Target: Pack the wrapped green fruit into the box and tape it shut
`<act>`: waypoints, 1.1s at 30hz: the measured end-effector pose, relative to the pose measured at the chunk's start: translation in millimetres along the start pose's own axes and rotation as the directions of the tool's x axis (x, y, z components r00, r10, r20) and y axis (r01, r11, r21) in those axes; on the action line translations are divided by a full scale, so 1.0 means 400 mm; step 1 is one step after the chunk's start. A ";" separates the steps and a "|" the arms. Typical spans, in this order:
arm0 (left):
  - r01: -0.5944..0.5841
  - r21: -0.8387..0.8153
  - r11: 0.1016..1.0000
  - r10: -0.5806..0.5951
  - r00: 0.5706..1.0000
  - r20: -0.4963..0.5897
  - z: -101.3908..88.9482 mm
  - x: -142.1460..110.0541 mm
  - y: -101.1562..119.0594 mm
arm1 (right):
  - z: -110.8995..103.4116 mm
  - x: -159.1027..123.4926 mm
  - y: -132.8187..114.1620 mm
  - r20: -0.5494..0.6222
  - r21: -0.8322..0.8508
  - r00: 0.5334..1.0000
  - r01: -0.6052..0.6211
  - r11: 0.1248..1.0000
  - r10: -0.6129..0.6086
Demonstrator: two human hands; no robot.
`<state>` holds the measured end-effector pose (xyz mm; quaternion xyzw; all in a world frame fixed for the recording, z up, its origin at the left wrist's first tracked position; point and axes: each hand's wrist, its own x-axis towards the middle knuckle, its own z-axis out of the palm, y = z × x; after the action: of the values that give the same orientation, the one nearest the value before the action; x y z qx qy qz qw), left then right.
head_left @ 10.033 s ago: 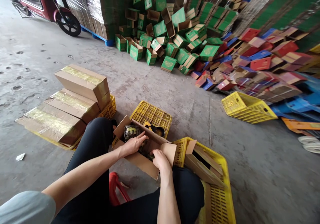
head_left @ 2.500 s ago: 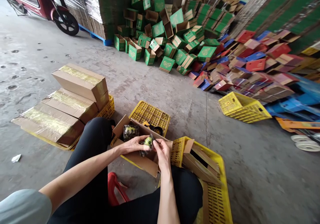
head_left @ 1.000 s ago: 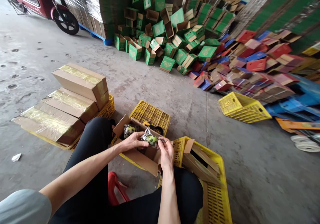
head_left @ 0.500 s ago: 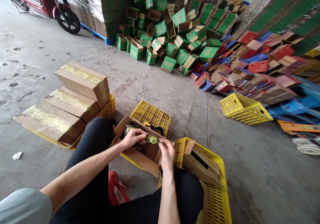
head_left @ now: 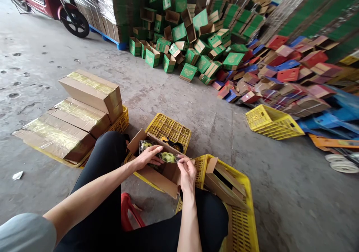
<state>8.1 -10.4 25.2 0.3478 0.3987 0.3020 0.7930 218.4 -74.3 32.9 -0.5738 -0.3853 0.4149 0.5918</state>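
Note:
A small clear plastic packet (head_left: 168, 157) with something green and dark-spotted inside is held level over an open cardboard box (head_left: 158, 179). My right hand (head_left: 187, 169) pinches the packet's right end between thumb and fingers. At its left end, my left hand (head_left: 148, 157) has thumb and fingers around the wrapping. Similar dark, shiny packets (head_left: 146, 145) lie in the left part of the box, partly covered by my left hand. The box rests on an upturned yellow plastic crate (head_left: 171, 127), and a yellow-and-black tape dispenser (head_left: 175, 145) sits just behind it.
Taped cartons (head_left: 71, 134) are stacked on a crate at the left. Another yellow crate (head_left: 248, 214) with an open carton (head_left: 224, 184) stands by my right knee. A red stool leg (head_left: 130, 210) shows below. Green boxes (head_left: 187, 71) and red-blue boxes (head_left: 288, 75) are heaped behind.
The packet has turned a little and shows more of its length. My left thumb has lifted off its top, and the left fingers have opened slightly underneath. My right hand stays in place.

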 end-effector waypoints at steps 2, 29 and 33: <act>0.022 -0.019 1.000 -0.020 0.997 0.069 -0.001 0.002 -0.005 | 0.005 -0.003 -0.005 0.021 0.005 1.000 0.014 1.000 -0.014; -0.241 0.234 0.942 0.211 0.966 0.147 -0.009 0.029 -0.029 | 0.001 0.005 0.017 0.021 -0.084 0.995 -0.100 0.991 0.102; -0.277 0.228 0.934 0.247 0.957 0.151 -0.009 0.027 -0.022 | 0.008 0.002 0.001 0.119 -0.112 0.988 -0.088 0.990 0.101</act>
<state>12.3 -6.2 12.4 0.5111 0.3348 0.3318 0.7187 215.8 -72.4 32.5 -0.5954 -0.4152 0.4563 0.5147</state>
